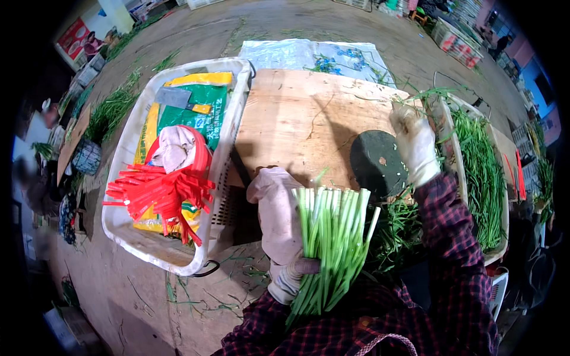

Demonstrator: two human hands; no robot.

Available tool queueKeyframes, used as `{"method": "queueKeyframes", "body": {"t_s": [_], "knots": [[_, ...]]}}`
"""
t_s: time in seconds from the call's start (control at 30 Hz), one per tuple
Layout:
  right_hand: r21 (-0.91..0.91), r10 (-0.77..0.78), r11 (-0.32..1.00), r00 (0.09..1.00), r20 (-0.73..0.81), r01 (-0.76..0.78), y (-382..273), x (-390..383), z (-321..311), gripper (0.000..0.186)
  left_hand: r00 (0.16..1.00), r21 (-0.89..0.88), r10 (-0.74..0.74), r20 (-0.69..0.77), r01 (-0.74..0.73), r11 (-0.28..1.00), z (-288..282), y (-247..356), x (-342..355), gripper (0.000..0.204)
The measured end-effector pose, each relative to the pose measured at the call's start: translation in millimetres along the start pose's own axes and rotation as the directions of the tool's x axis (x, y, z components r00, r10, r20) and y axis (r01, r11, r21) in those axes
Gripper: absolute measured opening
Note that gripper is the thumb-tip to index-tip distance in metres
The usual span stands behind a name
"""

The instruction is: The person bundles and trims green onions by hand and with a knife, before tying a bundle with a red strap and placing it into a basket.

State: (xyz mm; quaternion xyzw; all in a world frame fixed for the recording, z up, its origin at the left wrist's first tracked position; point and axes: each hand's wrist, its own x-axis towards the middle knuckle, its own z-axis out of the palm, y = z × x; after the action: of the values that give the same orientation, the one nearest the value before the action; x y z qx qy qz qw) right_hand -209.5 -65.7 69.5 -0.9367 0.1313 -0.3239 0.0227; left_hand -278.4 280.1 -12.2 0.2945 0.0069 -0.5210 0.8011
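Note:
A thick bunch of green stalks (332, 237) with pale, evenly cut ends stands upright in front of me. My left hand (291, 279), in a pale glove with dark fingertips, is closed round its lower part. A pinkish cloth-like piece (278, 207) lies against the bunch's left side; its exact kind is unclear. My right hand (417, 148), in a white glove, reaches over the right edge of the wooden board (291, 113). Its fingers are blurred, beside thin green strands. Just left of that hand, a dark round disc (377, 160) with small bits on it rests on the board.
A white plastic crate (127, 154) on the left holds a cleaver (181, 99), red strips (157, 190), a pale glove (175, 148) and a green-yellow sack (211, 113). Long greens (478, 172) fill the crate at right. A pale sheet (279, 56) lies beyond the board.

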Motion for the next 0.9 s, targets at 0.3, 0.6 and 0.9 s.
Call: {"method": "queueKeyframes", "body": {"t_s": [0.3, 0.6, 0.9], "knots": [[0.104, -0.155, 0.988, 0.776, 0.611, 0.115, -38, -119, 59, 0.008, 0.996, 0.122, -0.037, 0.079, 0.027, 0.992, -146, -61, 7, 0.045], [0.376, -0.011, 0.778, 0.587, 0.81, -0.503, -46, -130, -66, 0.057, 0.981, -0.307, 0.108, -0.158, -0.153, 0.939, 0, 1, -14, 0.06], [0.66, -0.358, 0.192, 0.574, 0.736, -0.726, -109, -164, -114, 0.097, 0.995, 0.394, 0.039, -0.087, -0.001, 0.919, -33, 29, 12, 0.061]]}}
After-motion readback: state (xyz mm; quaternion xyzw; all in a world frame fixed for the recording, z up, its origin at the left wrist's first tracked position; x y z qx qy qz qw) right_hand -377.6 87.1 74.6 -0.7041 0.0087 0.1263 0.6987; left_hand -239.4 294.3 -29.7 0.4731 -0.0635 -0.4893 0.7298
